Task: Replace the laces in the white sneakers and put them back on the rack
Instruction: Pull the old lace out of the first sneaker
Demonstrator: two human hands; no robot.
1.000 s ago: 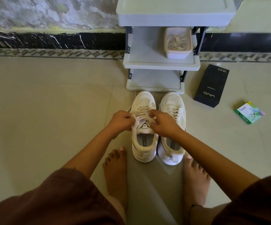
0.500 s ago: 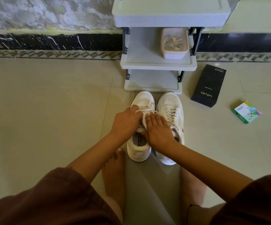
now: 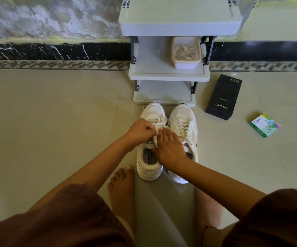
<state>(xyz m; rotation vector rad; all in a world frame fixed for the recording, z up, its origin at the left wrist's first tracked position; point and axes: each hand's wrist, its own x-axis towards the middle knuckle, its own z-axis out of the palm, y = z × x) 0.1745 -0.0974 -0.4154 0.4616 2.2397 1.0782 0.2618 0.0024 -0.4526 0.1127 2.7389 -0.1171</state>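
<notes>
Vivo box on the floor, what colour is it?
The Vivo box is black; head view shows it.

The left sneaker has its upper laces hidden under the left hand and right hand; the rack is cropped above; the contents of the tub are indistinct.

Open floor lies left of the sneakers; the rack blocks ahead, a black box and green packet sit right.

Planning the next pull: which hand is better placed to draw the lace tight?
Left. The left hand pinches the lace; the right hand lies flat on the same sneaker, holding nothing.
</notes>
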